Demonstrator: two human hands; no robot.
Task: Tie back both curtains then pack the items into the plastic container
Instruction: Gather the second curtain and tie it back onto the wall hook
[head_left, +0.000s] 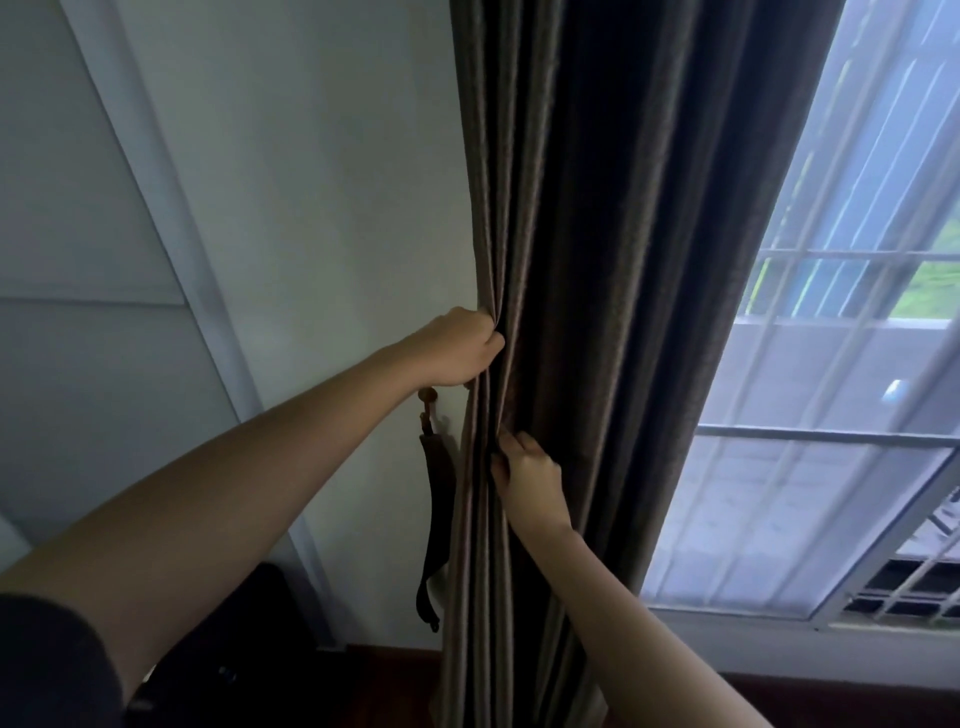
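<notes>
Two hands on curtain (597, 208) | left hand (457, 348) curled, gripping edge | right hand (530, 478) at its 5 o'clock, pinching fold

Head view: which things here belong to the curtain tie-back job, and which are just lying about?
Job: curtain, gripped by the left hand and pinched lower down by the right hand; tieback strap hanging from the wall hook, not yet used.
Just there: window with bars; dark object near the floor, lower left.
</notes>
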